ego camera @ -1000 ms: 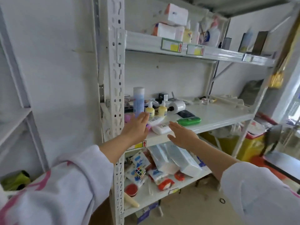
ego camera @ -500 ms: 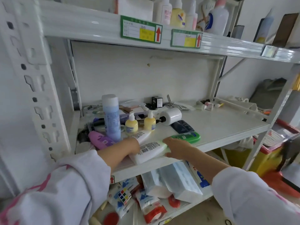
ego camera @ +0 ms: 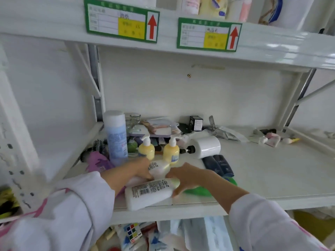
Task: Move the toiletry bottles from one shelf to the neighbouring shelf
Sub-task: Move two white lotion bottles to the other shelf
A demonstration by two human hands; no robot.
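Note:
On the middle shelf point(ego camera: 272, 180), a white bottle with a barcode point(ego camera: 148, 194) lies on its side at the front edge. My right hand point(ego camera: 188, 176) closes around its cap end, above a green bottle point(ego camera: 199, 192) lying flat. My left hand point(ego camera: 130, 171) wraps a smaller white tube point(ego camera: 160, 167) just behind it. Further back stand a tall blue bottle point(ego camera: 116, 136) and two yellow pump bottles point(ego camera: 146, 149) point(ego camera: 171, 151). A white bottle with a black cap point(ego camera: 204, 146) lies on its side beside dark blue tubes point(ego camera: 217, 164).
The upper shelf point(ego camera: 272, 49) carries more bottles point(ego camera: 212, 6) and two green labels with red arrows. A purple hairbrush point(ego camera: 97, 162) lies at the left, small clutter along the back wall. Below are packets and a puzzle cube point(ego camera: 133, 232). A perforated upright point(ego camera: 16, 160) stands left.
The view has moved much closer to the middle shelf. Both hands dropped from hovering onto the lying white bottles, and my right hand has slid left onto the front bottle's end.

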